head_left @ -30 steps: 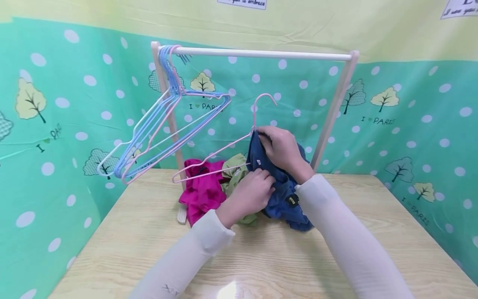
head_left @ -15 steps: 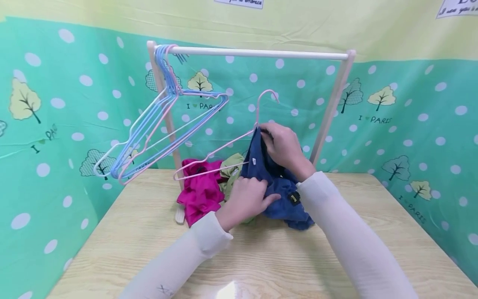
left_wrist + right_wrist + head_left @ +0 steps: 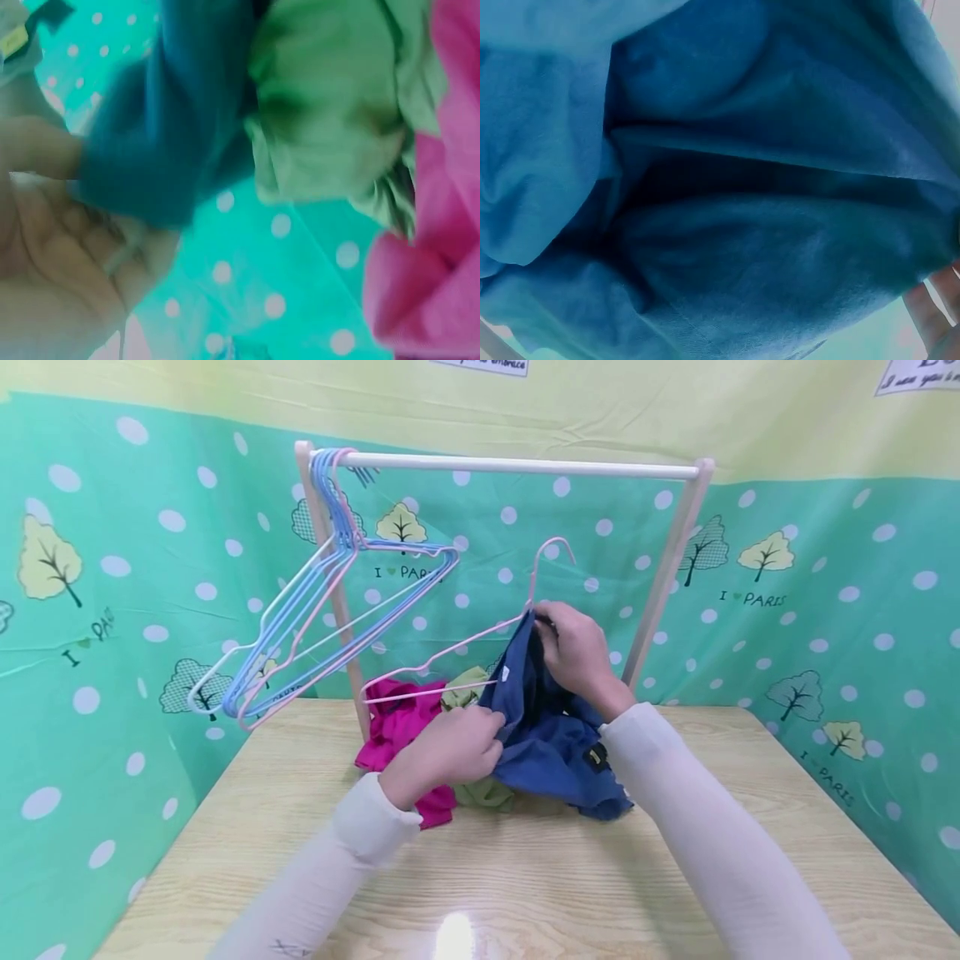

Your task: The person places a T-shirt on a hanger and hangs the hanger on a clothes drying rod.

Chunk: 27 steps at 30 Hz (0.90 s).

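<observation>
A blue garment (image 3: 555,760), with a black label and a small white tag, is draped over the right part of a pink wire hanger (image 3: 533,581). My right hand (image 3: 576,647) grips the cloth close to the base of the hanger's hook. Lower and to the left, my left hand (image 3: 450,747) pinches the garment's near edge and pulls it out flat. In the left wrist view, the thumb and fingers of the left hand (image 3: 60,262) close on the blue cloth (image 3: 172,135). Folds of the garment (image 3: 780,247) fill the right wrist view. The hanger's right arm is hidden under the fabric.
Several blue, white and pink hangers (image 3: 288,627) hang at the left end of the rack's white bar (image 3: 510,465). Behind my left hand, a magenta garment (image 3: 397,727) and a green garment (image 3: 483,793) lie heaped on the wooden table (image 3: 570,885). A patterned curtain surrounds it.
My left hand has let go of its earlier hold, shifted left and spread the garment's edge leftward. The right hand and the hanger have moved slightly up and to the right.
</observation>
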Available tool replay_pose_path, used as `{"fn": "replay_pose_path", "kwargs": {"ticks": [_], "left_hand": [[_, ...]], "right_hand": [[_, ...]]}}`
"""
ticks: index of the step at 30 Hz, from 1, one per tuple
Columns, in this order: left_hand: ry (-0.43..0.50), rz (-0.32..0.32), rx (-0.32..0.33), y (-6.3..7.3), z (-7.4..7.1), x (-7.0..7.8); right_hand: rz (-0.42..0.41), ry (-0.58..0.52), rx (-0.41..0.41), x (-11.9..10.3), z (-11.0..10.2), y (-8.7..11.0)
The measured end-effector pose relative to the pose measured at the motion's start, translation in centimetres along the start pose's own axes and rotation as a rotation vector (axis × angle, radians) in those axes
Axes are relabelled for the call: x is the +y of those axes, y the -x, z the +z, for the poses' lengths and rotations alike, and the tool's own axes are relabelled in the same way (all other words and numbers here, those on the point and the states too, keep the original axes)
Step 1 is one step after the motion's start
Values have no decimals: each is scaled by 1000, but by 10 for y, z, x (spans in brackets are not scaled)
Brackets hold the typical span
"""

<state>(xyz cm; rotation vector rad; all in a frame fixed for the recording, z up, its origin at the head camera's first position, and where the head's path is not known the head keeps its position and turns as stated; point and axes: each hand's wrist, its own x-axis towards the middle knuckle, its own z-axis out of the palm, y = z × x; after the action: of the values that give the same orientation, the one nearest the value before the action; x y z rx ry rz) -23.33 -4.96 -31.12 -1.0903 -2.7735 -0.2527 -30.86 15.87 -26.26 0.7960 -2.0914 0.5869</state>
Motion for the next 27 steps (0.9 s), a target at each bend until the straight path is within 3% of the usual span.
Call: {"fn": "replay_pose_path", "kwargs": {"ticks": [3, 7, 14, 18, 27], "left_hand": [[50, 48, -21, 6, -5, -8], [101, 66, -8, 13, -10, -16], [31, 23, 51, 19, -13, -25], [40, 26, 98, 23, -18, -30], [315, 116, 215, 33, -29, -46]], "right_hand": [[14, -7, 2, 3, 1, 0], [22, 0, -2, 6, 2, 2], [32, 25, -4, 14, 2, 7], [33, 22, 1, 20, 2, 8], [10, 59, -13, 26, -2, 11]]}}
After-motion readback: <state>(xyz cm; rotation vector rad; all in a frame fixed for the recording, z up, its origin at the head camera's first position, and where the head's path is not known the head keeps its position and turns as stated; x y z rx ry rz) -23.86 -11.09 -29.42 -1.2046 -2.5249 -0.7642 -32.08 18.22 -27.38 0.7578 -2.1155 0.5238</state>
